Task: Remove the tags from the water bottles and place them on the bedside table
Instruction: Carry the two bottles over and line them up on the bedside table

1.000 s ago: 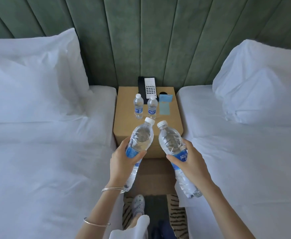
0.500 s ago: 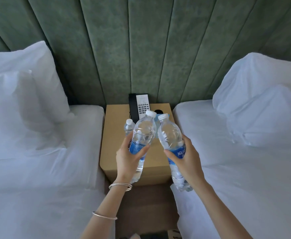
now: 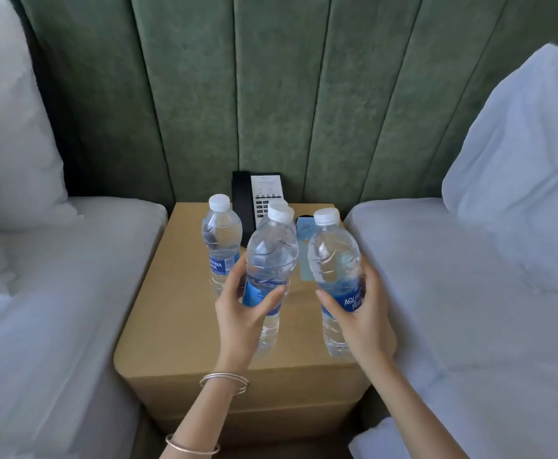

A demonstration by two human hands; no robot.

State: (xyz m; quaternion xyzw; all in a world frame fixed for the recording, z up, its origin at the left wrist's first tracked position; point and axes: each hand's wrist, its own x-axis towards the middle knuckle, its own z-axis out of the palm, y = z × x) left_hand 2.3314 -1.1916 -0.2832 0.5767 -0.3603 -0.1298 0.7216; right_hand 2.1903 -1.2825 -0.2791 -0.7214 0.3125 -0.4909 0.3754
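Note:
My left hand (image 3: 244, 309) grips a clear water bottle (image 3: 271, 256) with a blue label and white cap, held nearly upright over the tan bedside table (image 3: 171, 326). My right hand (image 3: 360, 313) grips a second, similar bottle (image 3: 333, 256) just to its right. A third bottle (image 3: 221, 240) stands on the table behind my left hand. The cap of a fourth bottle (image 3: 279, 204) shows just behind the left-held bottle; the rest of it is hidden. Light blue tags (image 3: 305, 233) lie on the table between the held bottles, partly hidden.
A black phone with a white keypad (image 3: 257, 197) stands at the table's back edge against the green padded headboard (image 3: 271, 94). White beds with pillows flank the table, left (image 3: 39, 293) and right (image 3: 486, 293).
The camera and both hands have moved in close over the table. Both held bottles have come more upright and lower, near the table top.

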